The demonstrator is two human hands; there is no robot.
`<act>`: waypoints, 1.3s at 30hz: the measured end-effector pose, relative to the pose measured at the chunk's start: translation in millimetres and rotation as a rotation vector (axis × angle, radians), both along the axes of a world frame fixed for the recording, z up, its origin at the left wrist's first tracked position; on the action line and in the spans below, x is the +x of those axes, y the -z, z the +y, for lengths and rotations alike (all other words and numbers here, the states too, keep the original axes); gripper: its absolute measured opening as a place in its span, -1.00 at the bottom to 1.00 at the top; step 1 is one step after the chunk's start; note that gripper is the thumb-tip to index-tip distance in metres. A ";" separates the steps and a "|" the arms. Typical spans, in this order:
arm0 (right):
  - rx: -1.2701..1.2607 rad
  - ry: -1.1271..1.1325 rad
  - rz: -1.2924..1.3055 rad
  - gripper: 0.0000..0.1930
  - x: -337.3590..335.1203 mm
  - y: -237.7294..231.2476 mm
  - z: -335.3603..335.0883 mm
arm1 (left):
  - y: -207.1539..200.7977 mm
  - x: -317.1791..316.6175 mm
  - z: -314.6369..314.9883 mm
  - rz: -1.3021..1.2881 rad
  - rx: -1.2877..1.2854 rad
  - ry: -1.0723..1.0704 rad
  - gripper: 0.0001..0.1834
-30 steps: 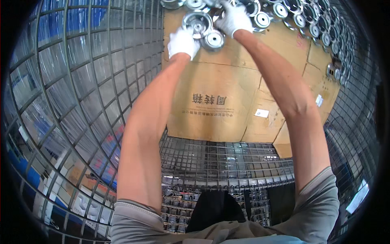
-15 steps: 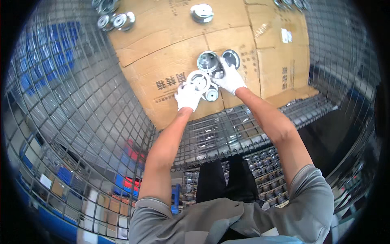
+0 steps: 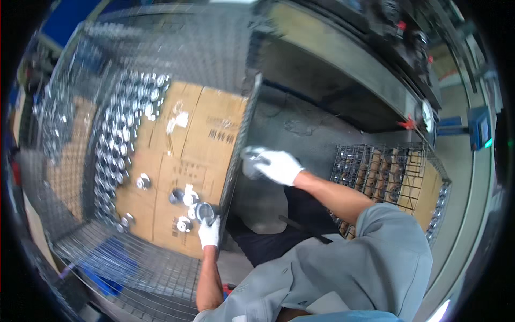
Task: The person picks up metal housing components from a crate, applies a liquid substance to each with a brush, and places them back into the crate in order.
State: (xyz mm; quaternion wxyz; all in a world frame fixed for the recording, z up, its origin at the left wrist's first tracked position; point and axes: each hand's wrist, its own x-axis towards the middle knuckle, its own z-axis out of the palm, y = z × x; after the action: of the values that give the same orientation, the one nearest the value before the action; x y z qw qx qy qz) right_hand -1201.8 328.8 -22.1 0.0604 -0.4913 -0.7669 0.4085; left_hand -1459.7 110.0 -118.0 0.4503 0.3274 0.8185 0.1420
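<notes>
My left hand (image 3: 209, 233), in a white glove, has its fingers closed at the rim of a dark-centred round metal part (image 3: 205, 212) over the cardboard. Beside it are a small silver round part (image 3: 184, 224), a white-looking part (image 3: 190, 197) and a dark round part (image 3: 176, 196). Held out past the wire cage's edge, my gloved right hand (image 3: 280, 167) grips a shiny, cup-like metal part (image 3: 253, 162), blurred by motion. Its fingertips are partly hidden behind that part.
Brown cardboard (image 3: 142, 214) lines the wire cage (image 3: 236, 161). Rows of shiny metal parts (image 3: 115, 142) stand along its far left side. One part (image 3: 143, 181) sits alone. At right, a wire basket (image 3: 375, 177) holds rows of parts, below a long machine bench (image 3: 343, 70).
My view has swung right, bringing the bench and basket in. My right hand has moved away from the cluster and out of the cage with a metal part. My left hand stays at the cluster.
</notes>
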 end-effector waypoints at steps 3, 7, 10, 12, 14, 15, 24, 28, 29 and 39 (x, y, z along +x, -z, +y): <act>0.216 0.367 -0.098 -0.78 112.2 -70.6 47.1 | -66.7 83.6 79.6 -0.074 0.256 0.073 -0.70; 0.700 0.602 -0.190 -0.80 214.5 -103.8 146.5 | -121.6 201.7 235.8 -0.127 0.574 0.269 -0.73; 0.626 0.597 -0.230 -0.81 263.2 -85.7 204.0 | -156.8 273.9 360.2 0.005 0.782 0.421 -0.72; 0.542 0.526 -0.208 -0.80 269.5 -78.9 218.1 | -156.0 298.7 424.7 0.109 0.794 0.433 -0.69; 0.570 0.451 -0.067 -0.69 277.1 -94.2 198.6 | -151.9 318.1 475.7 0.217 0.774 0.483 -0.67; 0.652 0.473 -0.012 -0.64 279.8 -101.6 181.6 | -149.4 324.2 492.6 0.289 0.785 0.532 -0.66; 0.584 1.786 -0.204 -0.59 463.1 -145.0 2.2 | -177.3 309.3 501.7 0.201 0.839 0.738 -0.07; 0.336 2.021 -0.189 -0.29 533.8 -99.6 9.9 | -193.3 287.4 491.2 0.058 0.999 0.631 -0.28; 0.346 2.072 -0.156 -0.23 541.8 -87.2 20.3 | -202.1 283.7 486.4 -0.197 0.728 0.545 -0.33; 0.405 2.083 0.422 -0.73 532.4 -101.0 20.7 | -128.1 250.2 394.1 -0.384 0.213 0.543 -0.59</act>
State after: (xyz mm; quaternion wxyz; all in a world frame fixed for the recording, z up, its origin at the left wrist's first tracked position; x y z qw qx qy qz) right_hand -669.4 349.5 79.0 0.5889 -0.8022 0.0000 0.0985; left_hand -1209.5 504.1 10.1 0.5808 0.5457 0.5823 0.1608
